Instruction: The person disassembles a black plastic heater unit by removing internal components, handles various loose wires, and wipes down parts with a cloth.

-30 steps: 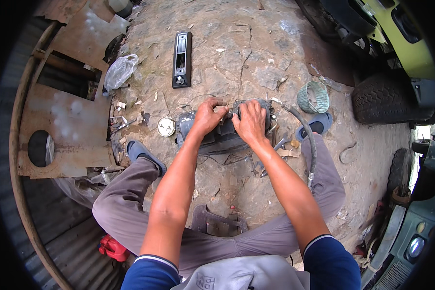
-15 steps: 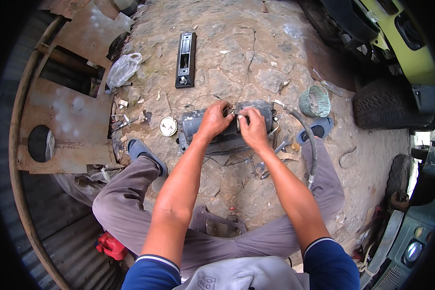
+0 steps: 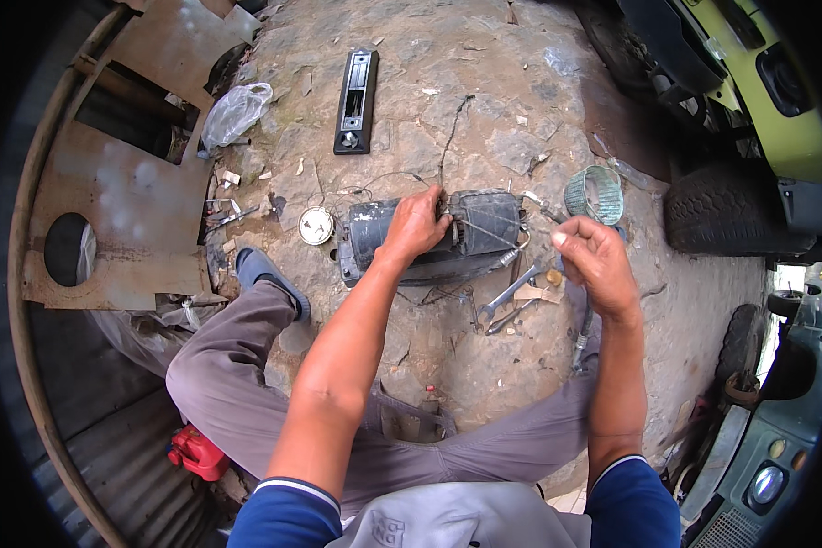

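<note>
A black plastic housing with two rounded halves (image 3: 489, 222), scuffed and dusty, lies on the stone ground in front of me. My left hand (image 3: 416, 224) rests on its middle, fingers closed at the gap between the halves; what they grip there is hidden. My right hand (image 3: 601, 265) is raised to the right of the housing, thumb and forefinger pinched on a thin wire (image 3: 502, 228). The wire runs taut from that pinch back across the right half toward the gap. Another dark length of wire (image 3: 452, 137) trails from the gap onto the ground beyond.
Wrenches (image 3: 508, 294) lie right of the housing, near a dark hose (image 3: 582, 340). A green basket (image 3: 595, 194) stands farther right, a round tin (image 3: 316, 226) to the left. A long black panel (image 3: 356, 102) lies beyond. A vehicle tyre (image 3: 731, 205) borders the right side.
My right hand has left the middle of the housing and swung right and up, drawing the thin wire out. My left hand has stayed at the gap.
</note>
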